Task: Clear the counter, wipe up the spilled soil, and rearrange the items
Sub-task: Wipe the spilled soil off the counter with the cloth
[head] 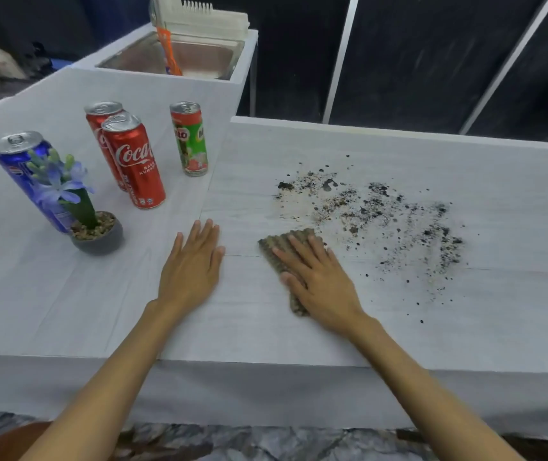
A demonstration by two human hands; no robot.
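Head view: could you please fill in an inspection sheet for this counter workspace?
Surface: white counter; soil scattered right of and beyond the cloth.
Job's things: brown cloth under right hand; blue can, front red can, rear red can, green can, potted plant upright at left.
Clutter: nothing seen.
Hands: left hand flat on counter, empty; right hand pressing cloth.
Cables: nothing seen.
Surroundings: sink behind, orange brush in it.

cloth (270, 245) partly covered, likely dish rack (206, 18) cropped

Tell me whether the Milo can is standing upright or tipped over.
Upright. The Milo can stands on its base on the counter, with its silver top facing up.
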